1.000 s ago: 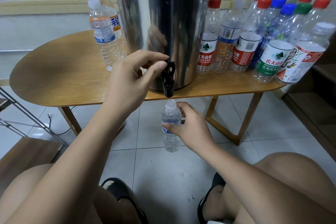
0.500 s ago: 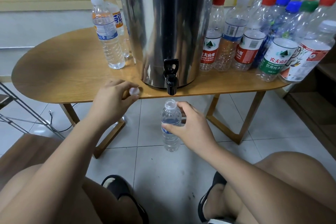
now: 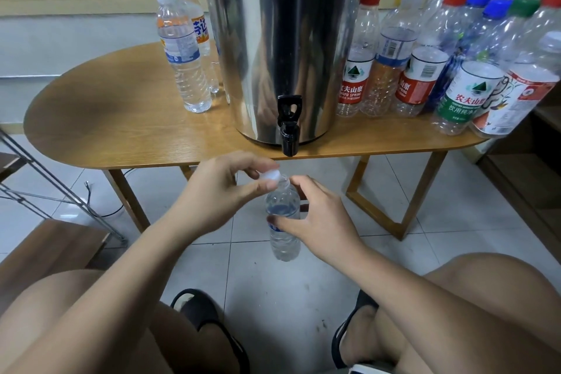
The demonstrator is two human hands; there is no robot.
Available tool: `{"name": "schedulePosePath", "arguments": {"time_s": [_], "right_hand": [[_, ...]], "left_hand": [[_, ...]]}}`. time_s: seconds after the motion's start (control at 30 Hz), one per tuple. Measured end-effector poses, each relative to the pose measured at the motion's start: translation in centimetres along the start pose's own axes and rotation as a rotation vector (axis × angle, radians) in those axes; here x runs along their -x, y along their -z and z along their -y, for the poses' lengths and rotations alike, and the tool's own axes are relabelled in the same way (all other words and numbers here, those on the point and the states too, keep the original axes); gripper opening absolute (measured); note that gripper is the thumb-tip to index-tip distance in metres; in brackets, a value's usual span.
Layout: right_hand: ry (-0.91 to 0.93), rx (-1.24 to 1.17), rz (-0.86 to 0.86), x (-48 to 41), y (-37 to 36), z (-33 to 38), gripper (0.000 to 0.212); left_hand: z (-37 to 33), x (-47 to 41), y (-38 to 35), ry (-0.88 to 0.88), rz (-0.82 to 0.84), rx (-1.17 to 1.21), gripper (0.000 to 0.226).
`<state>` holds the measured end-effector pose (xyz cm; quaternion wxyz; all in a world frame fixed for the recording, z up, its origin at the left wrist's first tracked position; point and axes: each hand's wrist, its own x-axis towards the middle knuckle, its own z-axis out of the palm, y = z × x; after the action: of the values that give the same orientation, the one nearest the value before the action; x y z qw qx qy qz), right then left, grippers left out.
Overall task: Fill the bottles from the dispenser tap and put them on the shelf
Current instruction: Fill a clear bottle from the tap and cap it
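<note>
Oval wooden desk [image 3: 121, 118] mid-frame carries tall steel dispenser [image 3: 279, 39], white tile floor [image 3: 273, 288] below; left hand [image 3: 218, 188] pinches white plastic cap [image 3: 268, 175], right hand [image 3: 321, 222] grips small clear plastic bottle [image 3: 283, 240].

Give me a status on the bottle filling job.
Done: the blue-label bottle left of the dispenser looks full, standing on the table. In hand: the right hand grips the small bottle below the tap, and the left hand pinches the cap at its mouth. Left: the capped bottles right of the dispenser look empty; none is seen shelved.
</note>
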<state>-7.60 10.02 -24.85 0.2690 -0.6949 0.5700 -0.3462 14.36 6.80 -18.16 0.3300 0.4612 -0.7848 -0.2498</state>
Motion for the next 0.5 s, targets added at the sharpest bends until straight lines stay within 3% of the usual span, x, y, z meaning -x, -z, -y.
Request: {"name": "schedulePosePath", "arguments": {"time_s": [0.23, 0.33, 0.5], "right_hand": [[0.046, 0.007, 0.010, 0.29, -0.65, -0.17, 0.063], [0.058, 0.021, 0.025, 0.45, -0.81, -0.19, 0.057], [0.052, 0.023, 0.026, 0.56, -0.66, -0.07, 0.059]], "left_hand": [[-0.19, -0.34, -0.77, -0.040, 0.016, -0.090, 0.030], [-0.20, -0.49, -0.96, -0.052, 0.000, -0.166, 0.042], [-0.15, -0.69, -0.12, -0.011, 0.154, -0.061, 0.023]]}}
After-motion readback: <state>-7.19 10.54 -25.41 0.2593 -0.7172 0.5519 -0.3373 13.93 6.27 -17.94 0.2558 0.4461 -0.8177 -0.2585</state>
